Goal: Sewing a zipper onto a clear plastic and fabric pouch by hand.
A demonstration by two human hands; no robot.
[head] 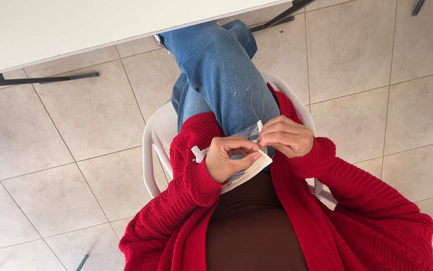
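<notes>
Person seated on chair point(152, 135), legs crossed under table point(76, 25) ahead. Both hands over lap: left hand point(231, 158) on flat packet point(249, 173), right hand point(286, 135) just beside, pinching wire-loop threader point(259, 108).

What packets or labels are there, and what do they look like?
Small flat packet: on the lap, held by the left hand; white card with a clear plastic front, a little orange at its edge.
Thin wire loop: sticks up from the right hand, with a small white tab at its base.
No signs or screens in view.
</notes>
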